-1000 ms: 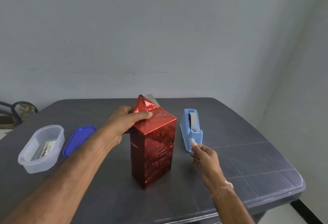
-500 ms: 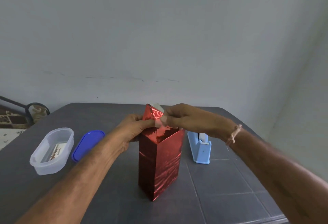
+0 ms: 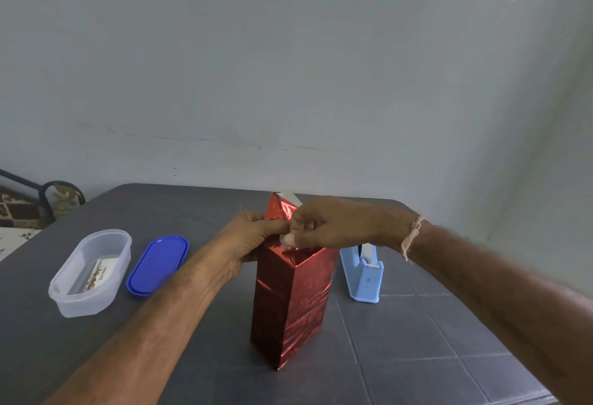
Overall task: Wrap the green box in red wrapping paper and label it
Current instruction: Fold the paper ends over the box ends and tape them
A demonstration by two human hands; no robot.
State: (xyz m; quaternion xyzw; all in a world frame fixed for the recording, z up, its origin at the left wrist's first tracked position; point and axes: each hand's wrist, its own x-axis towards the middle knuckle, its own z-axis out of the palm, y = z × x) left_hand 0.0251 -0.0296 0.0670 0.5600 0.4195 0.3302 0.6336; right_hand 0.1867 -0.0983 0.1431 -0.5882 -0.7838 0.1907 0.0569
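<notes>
A tall box covered in shiny red wrapping paper [image 3: 290, 302] stands upright in the middle of the dark table [image 3: 417, 340]. A pointed red flap sticks up at its far top edge. My left hand [image 3: 248, 241] grips the top left of the box and holds the folded paper down with its thumb. My right hand [image 3: 324, 226] reaches over the top and pinches a small clear piece of tape at the fold, right beside the left thumb. No green shows anywhere on the box.
A light blue tape dispenser [image 3: 362, 271] stands just right of the box, partly behind my right wrist. At the left sit a clear plastic tub [image 3: 91, 271] with a card inside and its blue lid [image 3: 157, 265]. A chair [image 3: 48, 199] stands beyond the far left corner.
My right hand left the tape dispenser and came up to the box top with a piece of tape. The left hand has kept its hold on the folded paper.
</notes>
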